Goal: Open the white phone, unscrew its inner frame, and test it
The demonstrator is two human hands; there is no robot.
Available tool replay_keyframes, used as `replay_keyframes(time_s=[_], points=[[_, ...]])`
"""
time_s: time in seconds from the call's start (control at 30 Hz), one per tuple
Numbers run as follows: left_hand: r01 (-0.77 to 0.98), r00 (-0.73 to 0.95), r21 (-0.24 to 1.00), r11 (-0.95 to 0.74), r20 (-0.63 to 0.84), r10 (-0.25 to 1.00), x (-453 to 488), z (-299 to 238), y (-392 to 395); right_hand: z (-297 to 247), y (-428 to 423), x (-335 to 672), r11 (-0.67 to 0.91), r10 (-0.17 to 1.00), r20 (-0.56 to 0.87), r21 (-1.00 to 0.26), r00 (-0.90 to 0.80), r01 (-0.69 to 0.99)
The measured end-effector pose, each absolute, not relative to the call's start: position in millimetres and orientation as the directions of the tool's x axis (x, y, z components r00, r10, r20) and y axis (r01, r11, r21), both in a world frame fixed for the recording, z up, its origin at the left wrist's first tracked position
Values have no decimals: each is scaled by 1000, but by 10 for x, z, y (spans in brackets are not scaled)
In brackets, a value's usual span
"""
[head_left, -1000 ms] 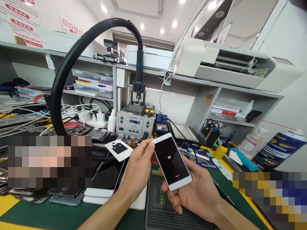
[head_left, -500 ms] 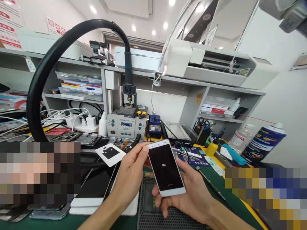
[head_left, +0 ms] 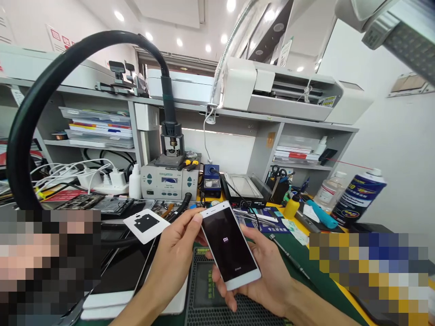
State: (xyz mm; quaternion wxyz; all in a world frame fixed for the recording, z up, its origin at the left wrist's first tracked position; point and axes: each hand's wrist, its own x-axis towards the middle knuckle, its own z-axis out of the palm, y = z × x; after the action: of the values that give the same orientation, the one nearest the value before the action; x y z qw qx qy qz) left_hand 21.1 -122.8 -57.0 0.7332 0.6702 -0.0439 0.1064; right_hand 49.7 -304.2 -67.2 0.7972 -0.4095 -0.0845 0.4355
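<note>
A white smartphone [head_left: 231, 244] with a lit logo on its dark screen is held between my two hands, tilted toward me. My left hand [head_left: 181, 240] grips its upper left corner, thumb on the front edge. Around the right side and under the back wraps my right hand [head_left: 268, 267], its fingertips showing past the lower left edge. Beneath the phone lies a dark perforated mat [head_left: 204, 299]. Just left of my left hand is a white card with a black patch [head_left: 146, 225]. Large phones or tablets [head_left: 117, 271] lie under my left forearm.
A grey hot-air station [head_left: 170, 181] stands at the back, its thick black hose [head_left: 20, 122] arching up on the left. Right of my hands lie a thin metal tool [head_left: 290, 253], a yellow bottle [head_left: 291, 207] and a blue spray can [head_left: 358, 197]. Pixelated patches hide both lower sides.
The camera view has shifted slightly, so the bench appears further left. Both hands keep hold of the phone, and its logo screen stays lit.
</note>
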Motion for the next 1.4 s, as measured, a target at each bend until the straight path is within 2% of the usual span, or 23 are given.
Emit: replay_keyframes(time_s=[0.63,0.87,1.0,1.13,1.3,1.4], points=[[-221,970,974,46,214,117,198,-547,-1227,-681,-3032,488,305,807,-144,-729,573,-613],[-215,972,975,62,207,114,203,-541,-1241,-668,-3026,472,298,788,-146,-760,599,-577],[-205,973,978,48,199,115,230,-553,-1237,-717,-3017,422,298,675,-45,-896,736,-328],[-167,984,984,55,163,72,220,-567,-1222,-745,-3043,379,144,622,35,-987,782,-71],[-236,970,967,94,240,-35,144,-619,-1230,-679,-3073,366,-81,523,117,-979,844,187],[-280,952,960,21,280,-120,97,-669,-1252,-655,-3076,373,-191,444,196,-933,875,305]])
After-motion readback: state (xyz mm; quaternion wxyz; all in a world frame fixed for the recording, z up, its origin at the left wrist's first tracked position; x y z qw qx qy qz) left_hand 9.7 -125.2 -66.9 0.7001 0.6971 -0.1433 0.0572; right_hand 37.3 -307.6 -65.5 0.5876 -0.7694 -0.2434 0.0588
